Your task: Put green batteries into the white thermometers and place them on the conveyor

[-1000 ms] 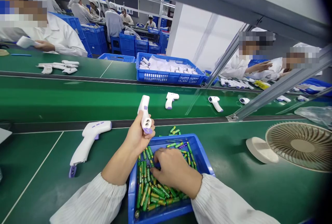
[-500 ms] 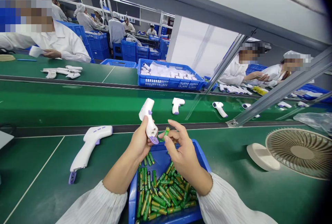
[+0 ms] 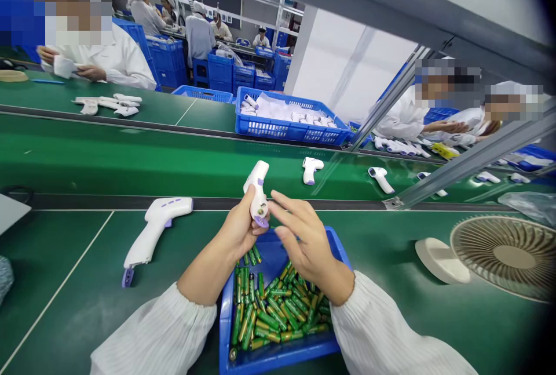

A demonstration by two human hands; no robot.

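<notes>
My left hand (image 3: 237,229) is wrapped round a white infrared thermometer (image 3: 257,181) above the front of the table. The thermometer's handle end faces me with its purple battery cover (image 3: 261,221) swung open, and a battery end (image 3: 260,211) shows in the opening. Close beside that end is my right hand (image 3: 306,239), its fingers apart and nothing visible between them. Below both hands sits a blue tray (image 3: 225,328) of green and gold batteries (image 3: 278,311). A second thermometer (image 3: 152,227) lies to the left on the table, its cover also open.
A beige fan (image 3: 512,256) stands at the right. Along the green conveyor (image 3: 208,160) lie several thermometers, including one thermometer (image 3: 310,170) just beyond my hands. A blue basket (image 3: 291,130) of white parts stands across it. A metal post (image 3: 473,155) slants at the right; co-workers sit opposite.
The battery that my right hand pinched has gone into the thermometer's handle, and those fingers have spread. My left hand still holds the thermometer. The view has shifted slightly.
</notes>
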